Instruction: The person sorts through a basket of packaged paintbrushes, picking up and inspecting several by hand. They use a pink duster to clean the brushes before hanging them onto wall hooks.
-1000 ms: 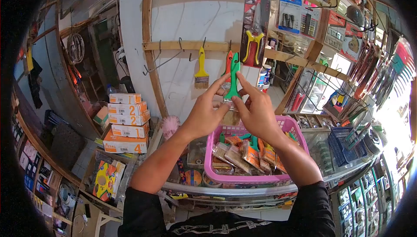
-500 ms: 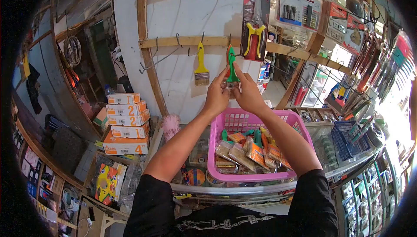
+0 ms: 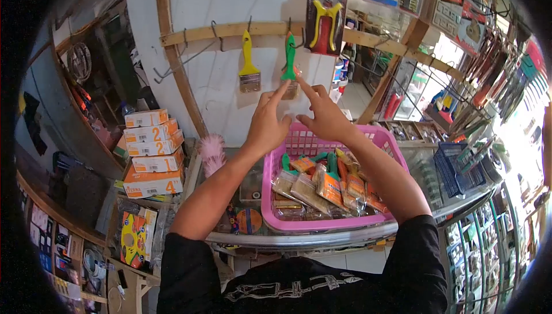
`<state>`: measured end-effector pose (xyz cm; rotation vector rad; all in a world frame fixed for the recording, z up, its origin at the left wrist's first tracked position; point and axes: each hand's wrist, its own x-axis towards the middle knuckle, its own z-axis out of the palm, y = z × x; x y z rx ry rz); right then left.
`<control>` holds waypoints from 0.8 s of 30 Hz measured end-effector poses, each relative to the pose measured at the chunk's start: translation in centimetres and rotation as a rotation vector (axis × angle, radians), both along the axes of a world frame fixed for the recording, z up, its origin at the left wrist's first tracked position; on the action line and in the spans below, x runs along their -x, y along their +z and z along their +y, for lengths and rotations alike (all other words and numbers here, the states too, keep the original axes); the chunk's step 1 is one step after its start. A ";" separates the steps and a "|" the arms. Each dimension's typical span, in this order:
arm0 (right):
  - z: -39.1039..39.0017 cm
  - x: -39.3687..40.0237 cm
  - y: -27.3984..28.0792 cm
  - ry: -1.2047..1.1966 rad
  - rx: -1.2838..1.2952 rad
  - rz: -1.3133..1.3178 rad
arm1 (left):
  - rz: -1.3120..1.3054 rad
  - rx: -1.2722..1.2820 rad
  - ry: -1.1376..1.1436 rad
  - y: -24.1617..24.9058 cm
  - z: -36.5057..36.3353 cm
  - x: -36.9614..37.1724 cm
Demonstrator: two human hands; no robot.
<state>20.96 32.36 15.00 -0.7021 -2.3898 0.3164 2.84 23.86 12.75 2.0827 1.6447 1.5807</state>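
A green-handled brush (image 3: 290, 61) hangs from a hook on the wooden rail (image 3: 218, 33). My left hand (image 3: 269, 119) is just below it, index fingertip at the brush's lower part, thumb apart. From the right, my right hand (image 3: 326, 114) reaches to the same brush with its index fingertip, its thumb stretched out. Neither hand is wrapped round anything. To the left hangs a yellow-handled brush (image 3: 248, 64). Beneath my hands, a pink basket (image 3: 322, 226) holds several packaged brushes (image 3: 330, 187) on the glass counter.
Orange and white boxes (image 3: 153, 167) are stacked at the left. A pink duster (image 3: 212, 152) stands beside the basket. A blue basket (image 3: 457, 170) is at the right. A carded yellow and red tool (image 3: 325, 23) hangs right of the green brush.
Both hands have moved down off the green brush's handle, with their fingers opened more. The brush hangs from the hook. The camera view has shifted slightly.
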 end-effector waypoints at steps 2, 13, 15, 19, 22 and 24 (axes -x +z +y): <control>-1.5 -1.8 -0.2 0.029 -0.009 -0.114 | 0.054 0.095 -0.056 -0.4 -1.8 -0.7; -3.2 -7.8 -2.3 0.250 0.197 -0.748 | 0.255 0.407 -0.147 -7.7 -1.9 -2.1; -3.2 -8.8 -3.0 0.291 0.201 -0.707 | 0.302 0.432 -0.131 -7.3 -1.8 -2.4; -3.8 -9.5 -3.3 0.263 0.316 -0.707 | 0.435 0.524 -0.067 -6.6 -1.8 -3.2; -3.1 -9.6 -4.1 0.298 0.354 -0.685 | 0.497 0.617 -0.029 -5.7 -2.0 -3.8; -2.2 -9.7 -4.9 0.321 0.321 -0.687 | 0.512 0.663 -0.010 -5.7 -1.9 -3.9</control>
